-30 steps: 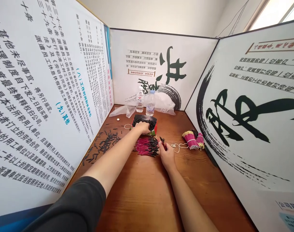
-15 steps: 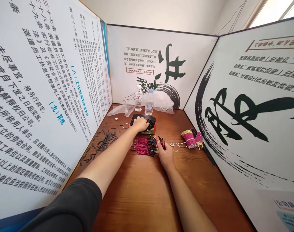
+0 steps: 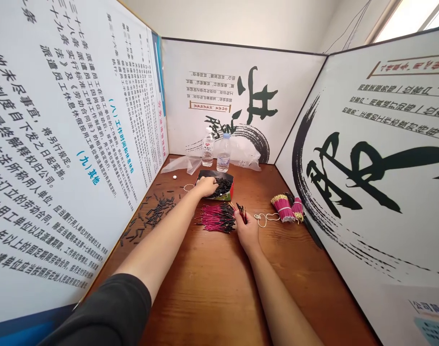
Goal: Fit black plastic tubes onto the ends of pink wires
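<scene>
My left hand (image 3: 206, 186) is at the left side of a small black and red box (image 3: 231, 193) filled with short black tubes (image 3: 223, 185). Its fingers are curled down and closed, and whatever lies between the fingertips is hidden. My right hand (image 3: 247, 233) is closed round a few thin wires (image 3: 242, 214) with black ends that stick up from the fist. Just left of it, on the table, lies a pile of magenta wires (image 3: 216, 218) with black tips.
Loose black tubes (image 3: 157, 211) are scattered at the left. Tied bundles of magenta wires (image 3: 284, 209) and a white cord (image 3: 264, 218) lie at the right. Behind the box stand two water bottles (image 3: 223, 156) and clear plastic bags (image 3: 246, 156). Printed panels (image 3: 294, 72) enclose the table.
My left hand has shifted slightly left in the box and its fingers have drawn in from spread to curled, uncovering more black tubes. My right hand has stayed in place with its wires.
</scene>
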The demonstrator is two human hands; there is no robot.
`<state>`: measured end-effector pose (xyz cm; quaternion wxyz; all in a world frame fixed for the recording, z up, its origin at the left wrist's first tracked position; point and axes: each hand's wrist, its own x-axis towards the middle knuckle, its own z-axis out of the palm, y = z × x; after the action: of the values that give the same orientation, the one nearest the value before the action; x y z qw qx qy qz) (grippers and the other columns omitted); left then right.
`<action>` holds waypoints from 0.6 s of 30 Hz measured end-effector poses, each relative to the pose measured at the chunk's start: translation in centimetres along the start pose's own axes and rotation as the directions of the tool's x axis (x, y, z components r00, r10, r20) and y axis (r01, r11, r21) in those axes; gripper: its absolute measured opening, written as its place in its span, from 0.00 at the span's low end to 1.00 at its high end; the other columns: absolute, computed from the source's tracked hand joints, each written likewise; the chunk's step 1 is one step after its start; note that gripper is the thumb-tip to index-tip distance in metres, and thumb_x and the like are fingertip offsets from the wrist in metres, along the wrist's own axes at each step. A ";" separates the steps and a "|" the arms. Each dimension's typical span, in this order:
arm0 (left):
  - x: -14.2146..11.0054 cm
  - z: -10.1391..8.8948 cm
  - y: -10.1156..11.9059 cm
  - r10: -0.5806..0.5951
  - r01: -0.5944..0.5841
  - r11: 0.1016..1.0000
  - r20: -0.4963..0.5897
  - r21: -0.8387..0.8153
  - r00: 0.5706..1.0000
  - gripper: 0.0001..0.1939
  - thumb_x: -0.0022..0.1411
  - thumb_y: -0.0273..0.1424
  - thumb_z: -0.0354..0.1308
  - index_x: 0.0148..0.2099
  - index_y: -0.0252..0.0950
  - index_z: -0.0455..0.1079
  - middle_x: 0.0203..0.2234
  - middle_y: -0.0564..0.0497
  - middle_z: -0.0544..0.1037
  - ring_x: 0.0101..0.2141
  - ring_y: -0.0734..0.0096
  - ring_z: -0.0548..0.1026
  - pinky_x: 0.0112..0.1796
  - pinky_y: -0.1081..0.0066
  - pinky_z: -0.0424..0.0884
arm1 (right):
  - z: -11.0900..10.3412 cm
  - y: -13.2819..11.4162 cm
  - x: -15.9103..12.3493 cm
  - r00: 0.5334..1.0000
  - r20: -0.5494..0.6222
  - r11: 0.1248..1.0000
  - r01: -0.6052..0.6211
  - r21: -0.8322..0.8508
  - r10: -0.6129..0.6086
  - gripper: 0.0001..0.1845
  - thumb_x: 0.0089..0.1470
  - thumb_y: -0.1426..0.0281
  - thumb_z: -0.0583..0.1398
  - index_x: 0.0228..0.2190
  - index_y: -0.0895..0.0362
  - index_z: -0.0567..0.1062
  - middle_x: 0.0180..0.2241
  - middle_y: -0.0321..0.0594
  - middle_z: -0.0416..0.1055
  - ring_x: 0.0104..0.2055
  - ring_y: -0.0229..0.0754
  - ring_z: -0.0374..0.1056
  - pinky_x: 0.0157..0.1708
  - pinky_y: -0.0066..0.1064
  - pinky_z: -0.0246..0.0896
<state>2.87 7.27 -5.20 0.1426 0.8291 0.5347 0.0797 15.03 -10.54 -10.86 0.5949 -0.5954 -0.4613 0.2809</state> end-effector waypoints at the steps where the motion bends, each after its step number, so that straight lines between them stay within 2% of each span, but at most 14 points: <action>1: -0.2 0.0 -0.1 -0.007 0.007 1.000 -0.014 -0.009 1.000 0.13 0.59 0.37 0.48 0.35 0.39 0.73 0.39 0.45 0.77 0.45 0.55 0.69 0.44 0.63 0.64 | 0.0 0.0 0.0 1.000 -0.001 1.000 0.000 -0.004 0.000 0.22 0.53 0.56 0.56 0.30 0.62 0.77 0.25 0.39 0.70 0.28 0.39 0.62 0.31 0.29 0.58; 7: -1.1 -0.2 0.0 -0.013 0.009 0.999 -0.091 -0.046 0.996 0.13 0.58 0.33 0.48 0.41 0.40 0.72 0.40 0.45 0.77 0.45 0.58 0.70 0.46 0.63 0.63 | 0.0 -0.2 0.0 1.000 0.005 1.000 0.021 -0.012 -0.021 0.22 0.53 0.56 0.55 0.30 0.63 0.77 0.26 0.40 0.71 0.29 0.40 0.62 0.32 0.30 0.58; 13: -1.5 -0.4 0.4 0.008 -0.013 0.998 -0.082 -0.062 0.997 0.10 0.57 0.32 0.50 0.38 0.40 0.71 0.37 0.47 0.77 0.43 0.59 0.71 0.45 0.63 0.64 | 0.1 -0.4 0.0 1.000 -0.017 1.000 0.002 0.011 -0.002 0.22 0.52 0.55 0.56 0.29 0.63 0.77 0.24 0.39 0.70 0.28 0.39 0.63 0.32 0.30 0.58; 18: -2.0 -0.2 0.3 0.027 -0.034 0.996 -0.082 -0.086 0.996 0.10 0.57 0.30 0.50 0.39 0.40 0.70 0.37 0.49 0.77 0.43 0.60 0.71 0.43 0.65 0.64 | 0.1 -0.3 0.0 1.000 -0.008 1.000 -0.004 0.021 0.005 0.22 0.52 0.56 0.56 0.32 0.63 0.78 0.26 0.40 0.72 0.29 0.40 0.63 0.32 0.30 0.59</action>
<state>2.21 5.34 -4.91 0.1556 0.8264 0.5231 0.1387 14.83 -10.55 -10.55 0.6022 -0.5912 -0.4548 0.2847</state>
